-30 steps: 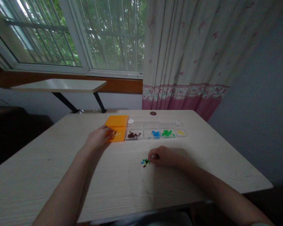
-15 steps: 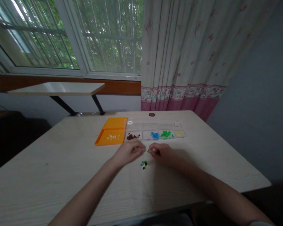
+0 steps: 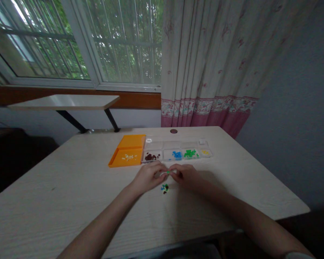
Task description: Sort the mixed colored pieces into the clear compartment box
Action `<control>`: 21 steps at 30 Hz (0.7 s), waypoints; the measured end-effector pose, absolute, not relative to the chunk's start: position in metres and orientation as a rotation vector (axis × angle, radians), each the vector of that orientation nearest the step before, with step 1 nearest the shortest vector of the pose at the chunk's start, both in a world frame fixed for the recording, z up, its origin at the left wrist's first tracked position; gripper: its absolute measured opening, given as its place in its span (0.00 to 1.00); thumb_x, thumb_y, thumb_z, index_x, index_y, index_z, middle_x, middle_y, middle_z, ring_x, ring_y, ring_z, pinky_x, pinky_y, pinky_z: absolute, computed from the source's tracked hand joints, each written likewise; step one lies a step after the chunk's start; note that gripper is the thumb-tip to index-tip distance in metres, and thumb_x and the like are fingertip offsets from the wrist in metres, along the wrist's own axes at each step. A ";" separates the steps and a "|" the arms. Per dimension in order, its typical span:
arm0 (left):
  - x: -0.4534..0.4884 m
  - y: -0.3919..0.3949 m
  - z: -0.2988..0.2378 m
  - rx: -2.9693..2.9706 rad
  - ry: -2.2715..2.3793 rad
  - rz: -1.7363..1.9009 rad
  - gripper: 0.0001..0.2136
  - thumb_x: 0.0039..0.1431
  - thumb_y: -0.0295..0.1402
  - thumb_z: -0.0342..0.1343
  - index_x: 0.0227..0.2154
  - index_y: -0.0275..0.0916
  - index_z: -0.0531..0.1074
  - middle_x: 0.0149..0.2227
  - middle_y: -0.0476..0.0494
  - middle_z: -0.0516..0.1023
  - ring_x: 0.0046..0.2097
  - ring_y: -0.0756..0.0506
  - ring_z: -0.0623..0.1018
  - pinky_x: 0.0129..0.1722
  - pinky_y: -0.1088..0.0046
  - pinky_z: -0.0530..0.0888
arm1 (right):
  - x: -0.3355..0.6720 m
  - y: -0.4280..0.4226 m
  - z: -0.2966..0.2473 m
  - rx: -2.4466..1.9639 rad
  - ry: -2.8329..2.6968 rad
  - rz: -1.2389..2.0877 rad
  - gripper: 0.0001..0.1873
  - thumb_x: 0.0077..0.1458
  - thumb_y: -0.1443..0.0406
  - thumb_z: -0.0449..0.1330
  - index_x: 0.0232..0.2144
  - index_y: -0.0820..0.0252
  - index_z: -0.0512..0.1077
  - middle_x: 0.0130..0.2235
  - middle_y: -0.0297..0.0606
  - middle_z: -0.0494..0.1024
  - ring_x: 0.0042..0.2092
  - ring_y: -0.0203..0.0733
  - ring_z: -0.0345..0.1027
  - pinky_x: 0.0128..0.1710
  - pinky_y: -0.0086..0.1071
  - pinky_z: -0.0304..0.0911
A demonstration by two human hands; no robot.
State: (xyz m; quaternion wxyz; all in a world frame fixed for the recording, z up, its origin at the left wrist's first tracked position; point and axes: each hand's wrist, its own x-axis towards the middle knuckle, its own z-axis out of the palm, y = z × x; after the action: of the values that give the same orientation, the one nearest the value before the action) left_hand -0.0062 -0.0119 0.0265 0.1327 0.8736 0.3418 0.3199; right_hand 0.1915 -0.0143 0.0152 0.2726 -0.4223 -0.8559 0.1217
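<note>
Fingertips meeting over the table, my left hand (image 3: 149, 176) and my right hand (image 3: 187, 175) pinch a tiny green piece (image 3: 168, 172) from either side. It is too small to make out its exact shape. Just below my hands, on the tabletop, lies a small cluster (image 3: 165, 188) of green, blue, brown and pale pieces. Behind my hands stand clear plastic trays (image 3: 164, 159). Their front compartments hold brown pieces (image 3: 152, 157), blue pieces (image 3: 177, 155), green pieces (image 3: 190, 154) and yellow pieces (image 3: 205, 153).
An orange open case (image 3: 131, 146) at the left of the trays has white pieces (image 3: 129, 157) in its front half. A raised shelf (image 3: 70, 102) on black legs stands at the table's back left. Behind the table (image 3: 78, 194) are a window and a curtain (image 3: 194, 64).
My left hand has moved slightly right and closed its fingertips on the green piece, which my right hand was holding alone. The cluster and trays stay in place.
</note>
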 end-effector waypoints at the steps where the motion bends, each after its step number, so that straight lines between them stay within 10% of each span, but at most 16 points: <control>1: -0.006 -0.012 0.026 2.534 0.995 0.934 0.05 0.55 0.32 0.52 0.31 0.37 0.72 0.30 0.45 0.73 0.33 0.50 0.72 0.32 0.77 0.68 | 0.191 -0.014 0.014 -1.134 -2.303 0.316 0.10 0.52 0.64 0.55 0.37 0.56 0.72 0.19 0.29 0.73 0.20 0.32 0.63 0.25 0.24 0.55; 21: -0.019 -0.002 0.025 2.404 0.772 0.454 0.07 0.51 0.25 0.50 0.28 0.36 0.73 0.29 0.45 0.73 0.31 0.51 0.71 0.31 0.79 0.67 | 0.217 0.004 0.020 -0.985 -2.069 -0.082 0.12 0.54 0.61 0.52 0.30 0.58 0.74 0.14 0.29 0.63 0.20 0.32 0.57 0.26 0.24 0.55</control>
State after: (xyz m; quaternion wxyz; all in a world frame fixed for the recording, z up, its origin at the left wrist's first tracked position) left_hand -0.0192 -0.0020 0.0247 0.2842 0.8984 0.2885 0.1698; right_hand 0.2170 0.0039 0.0196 0.4117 -0.3916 -0.8222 -0.0326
